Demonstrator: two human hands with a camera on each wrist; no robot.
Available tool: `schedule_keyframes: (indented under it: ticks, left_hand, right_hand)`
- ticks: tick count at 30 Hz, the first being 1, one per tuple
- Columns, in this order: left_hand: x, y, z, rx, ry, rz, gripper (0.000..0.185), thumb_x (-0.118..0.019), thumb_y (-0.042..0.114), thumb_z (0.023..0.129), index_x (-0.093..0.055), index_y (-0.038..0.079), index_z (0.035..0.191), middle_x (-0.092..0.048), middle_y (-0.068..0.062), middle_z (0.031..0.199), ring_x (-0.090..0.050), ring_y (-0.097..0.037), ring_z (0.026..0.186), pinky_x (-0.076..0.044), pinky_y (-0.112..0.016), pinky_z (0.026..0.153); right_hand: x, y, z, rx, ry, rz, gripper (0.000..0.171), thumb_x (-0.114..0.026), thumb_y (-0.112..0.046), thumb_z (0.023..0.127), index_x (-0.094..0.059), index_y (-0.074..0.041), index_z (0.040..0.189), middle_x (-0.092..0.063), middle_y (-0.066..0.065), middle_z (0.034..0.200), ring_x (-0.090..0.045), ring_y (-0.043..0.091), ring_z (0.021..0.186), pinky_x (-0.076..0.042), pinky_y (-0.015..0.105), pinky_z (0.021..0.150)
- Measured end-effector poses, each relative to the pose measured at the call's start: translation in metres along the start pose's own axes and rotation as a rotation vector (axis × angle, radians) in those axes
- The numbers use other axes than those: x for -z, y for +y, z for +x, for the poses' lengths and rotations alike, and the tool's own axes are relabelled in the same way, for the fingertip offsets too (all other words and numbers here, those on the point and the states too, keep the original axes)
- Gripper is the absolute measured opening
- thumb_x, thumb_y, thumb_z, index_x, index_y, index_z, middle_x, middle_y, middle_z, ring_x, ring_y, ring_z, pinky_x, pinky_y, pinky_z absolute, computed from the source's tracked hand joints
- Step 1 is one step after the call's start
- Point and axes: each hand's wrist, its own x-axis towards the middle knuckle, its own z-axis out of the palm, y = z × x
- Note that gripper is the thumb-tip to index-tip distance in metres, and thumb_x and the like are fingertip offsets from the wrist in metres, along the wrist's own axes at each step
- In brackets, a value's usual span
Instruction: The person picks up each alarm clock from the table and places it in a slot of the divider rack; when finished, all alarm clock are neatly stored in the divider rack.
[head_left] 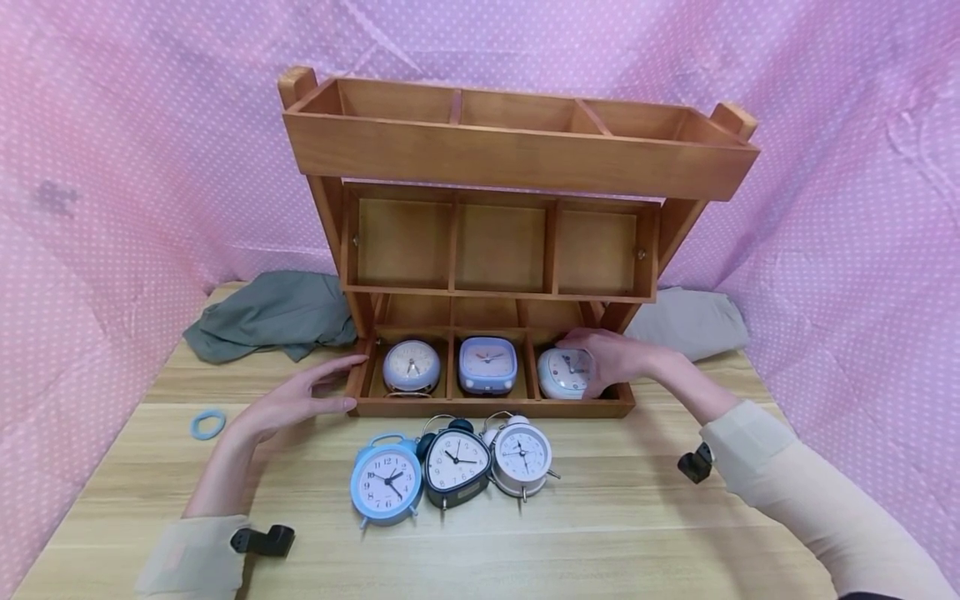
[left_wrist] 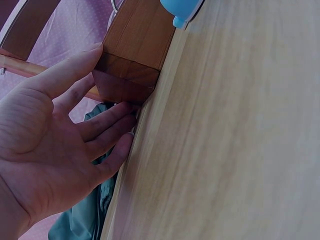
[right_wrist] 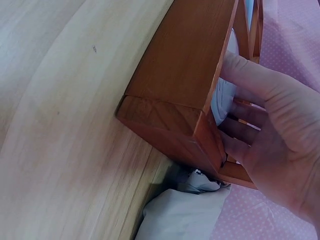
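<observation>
My right hand (head_left: 615, 360) holds a pale blue alarm clock (head_left: 561, 372) in the bottom tier's right compartment, thumb at the front and fingers behind. From the right wrist view, most of that clock (right_wrist: 224, 100) is hidden by the wooden front wall and the hand. At the bottom tier's left end, my left hand (head_left: 296, 400) rests its fairly straight fingers against the corner of the wooden shelf (head_left: 517, 158). A round lavender clock (head_left: 411, 367) sits in the left compartment, and a squarish lavender clock (head_left: 488, 367) occupies the middle one.
On the table before the shelf stand a blue alarm clock (head_left: 387, 483), a black triangular one (head_left: 456, 462) and a white one (head_left: 521, 457). A blue ring (head_left: 207, 424) lies at left. Dark green cloth (head_left: 277, 317) and grey cloth (head_left: 690, 321) flank the shelf.
</observation>
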Motion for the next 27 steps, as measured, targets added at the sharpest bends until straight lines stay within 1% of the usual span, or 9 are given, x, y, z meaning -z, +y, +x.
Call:
schedule_keyframes:
  ticks: [9,19,27]
  left_hand:
    - [-0.0007,0.0022,-0.0008,-0.001,0.004,0.006,0.068,-0.07,0.034,0.098,-0.039,0.025,0.159,-0.032,-0.018,0.167,-0.03,-0.05,0.152,-0.027,-0.072,0.12]
    - [-0.0002,0.0031,-0.0016,0.006,0.005,0.004,0.068,-0.07,0.034,0.098,-0.039,0.024,0.159,-0.032,-0.017,0.167,-0.029,-0.049,0.153,-0.026,-0.072,0.12]
    - [0.0002,0.0036,-0.0022,-0.002,0.002,0.018,0.069,-0.069,0.034,0.098,-0.039,0.022,0.159,-0.032,-0.019,0.167,-0.029,-0.051,0.152,-0.027,-0.072,0.119]
  right_hand:
    - [-0.0006,-0.0018,-0.0006,-0.029,-0.01,0.0,0.089,-0.097,-0.031,0.067,-0.059,-0.007,0.144,-0.06,0.015,0.141,-0.058,0.031,0.125,-0.05,0.052,0.109]
    - [0.0001,-0.0007,-0.0012,-0.016,-0.004,-0.002,0.088,-0.096,-0.035,0.069,-0.059,-0.006,0.143,-0.061,0.015,0.141,-0.058,0.031,0.124,-0.05,0.054,0.109]
    - [0.0001,-0.0015,-0.002,-0.021,-0.004,0.0,0.089,-0.095,-0.034,0.069,-0.058,-0.006,0.144,-0.061,0.016,0.141,-0.058,0.031,0.124,-0.05,0.053,0.109]
